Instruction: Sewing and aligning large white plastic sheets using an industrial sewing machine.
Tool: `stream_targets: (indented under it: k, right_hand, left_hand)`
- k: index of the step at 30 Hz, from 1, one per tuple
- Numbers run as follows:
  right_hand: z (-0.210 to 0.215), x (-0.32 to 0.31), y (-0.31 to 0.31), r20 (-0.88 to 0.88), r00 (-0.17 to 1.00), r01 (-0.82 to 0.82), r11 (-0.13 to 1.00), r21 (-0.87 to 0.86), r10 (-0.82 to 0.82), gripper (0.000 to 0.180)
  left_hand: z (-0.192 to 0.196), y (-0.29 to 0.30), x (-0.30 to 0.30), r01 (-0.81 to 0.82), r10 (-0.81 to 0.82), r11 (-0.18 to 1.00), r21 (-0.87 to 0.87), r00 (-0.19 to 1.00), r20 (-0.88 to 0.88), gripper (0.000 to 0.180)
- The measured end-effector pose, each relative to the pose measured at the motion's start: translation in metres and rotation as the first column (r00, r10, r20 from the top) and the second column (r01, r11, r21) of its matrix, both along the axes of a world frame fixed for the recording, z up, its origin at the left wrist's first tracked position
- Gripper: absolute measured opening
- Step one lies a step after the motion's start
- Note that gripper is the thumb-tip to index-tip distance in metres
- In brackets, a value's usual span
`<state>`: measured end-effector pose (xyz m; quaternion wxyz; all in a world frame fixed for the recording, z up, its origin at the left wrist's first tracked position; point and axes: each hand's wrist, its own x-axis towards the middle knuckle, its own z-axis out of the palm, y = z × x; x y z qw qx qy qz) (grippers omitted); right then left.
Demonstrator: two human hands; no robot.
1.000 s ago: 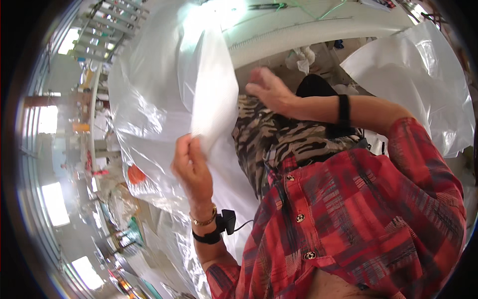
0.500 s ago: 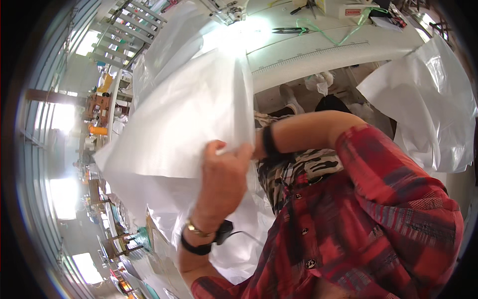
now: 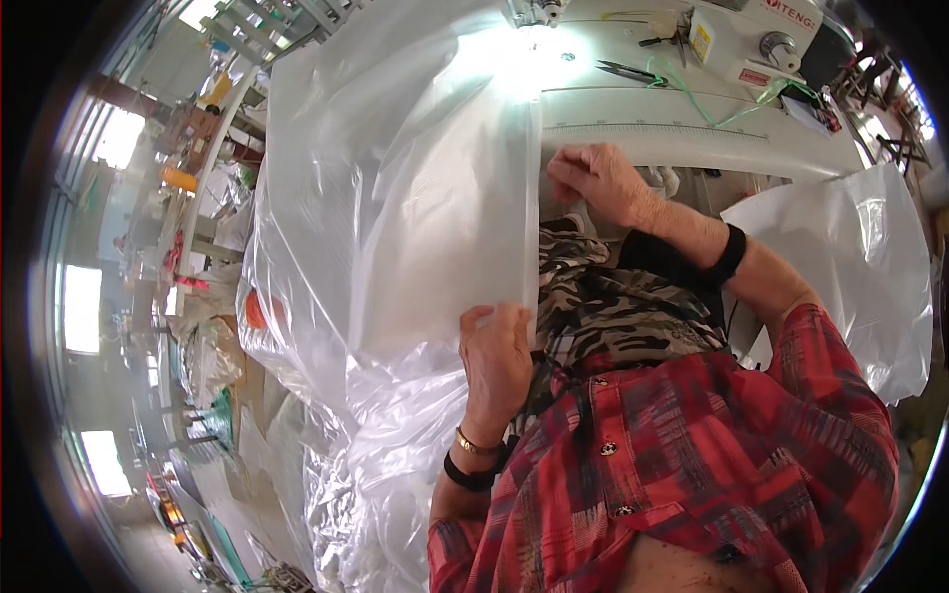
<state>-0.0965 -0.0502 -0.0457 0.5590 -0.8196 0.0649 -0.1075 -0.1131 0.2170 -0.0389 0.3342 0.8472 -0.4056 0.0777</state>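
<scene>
A translucent white plastic sheet (image 3: 435,217) lies under the lit sewing machine head (image 3: 537,12), with its long right edge running straight toward me. My left hand (image 3: 494,366) pinches that edge near the sheet's near right corner, thumb and fingers bent on it. Beside the same edge, farther up, my right hand (image 3: 603,186) is closed with its fingers curled. A narrow gap seems to part it from the sheet, and what it may hold is hidden. More crumpled clear plastic film (image 3: 386,445) hangs below the sheet.
Black thread snips (image 3: 631,73) and a green cord (image 3: 692,99) lie on the white machine table (image 3: 682,143), which has a ruler scale along it. Another plastic sheet (image 3: 840,267) hangs at the right. Cluttered shelving and windows stand at the left.
My hands were together over the sheet, blurred; now the right has moved away up the edge and the left stays near the corner. The raised, folded sheet now lies flatter with its edge straight.
</scene>
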Motion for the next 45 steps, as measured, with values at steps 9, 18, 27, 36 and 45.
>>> stream_targets:
  k: [9,18,27,36,45]
  right_hand:
    - [0.018,0.05,-0.047,0.352,0.92,0.197,0.57,-0.798,0.175,0.015]
    - [0.016,0.078,-0.049,0.356,0.896,0.13,0.611,-0.781,0.266,0.013]
    - [0.015,0.078,-0.039,0.295,0.917,0.084,0.593,-0.801,0.268,0.012]
    - [0.012,0.02,0.037,0.38,0.783,-0.045,0.655,-0.754,0.492,0.013]
    - [0.025,0.007,0.053,0.235,0.647,-0.271,0.507,-0.819,0.725,0.021]
  left_hand:
    - [-0.002,0.011,0.003,-0.042,-0.016,0.99,-0.136,0.917,-0.399,0.009]
    - [-0.001,0.017,0.001,-0.119,-0.036,0.971,-0.208,0.786,-0.618,0.013]
    - [0.027,0.019,-0.017,-0.251,0.018,0.947,-0.203,0.67,-0.742,0.033]
    - [0.012,0.016,-0.014,-0.138,-0.035,0.924,-0.357,0.899,-0.438,0.032]
    - [0.017,0.004,-0.011,-0.252,0.168,0.933,-0.255,0.936,-0.309,0.031]
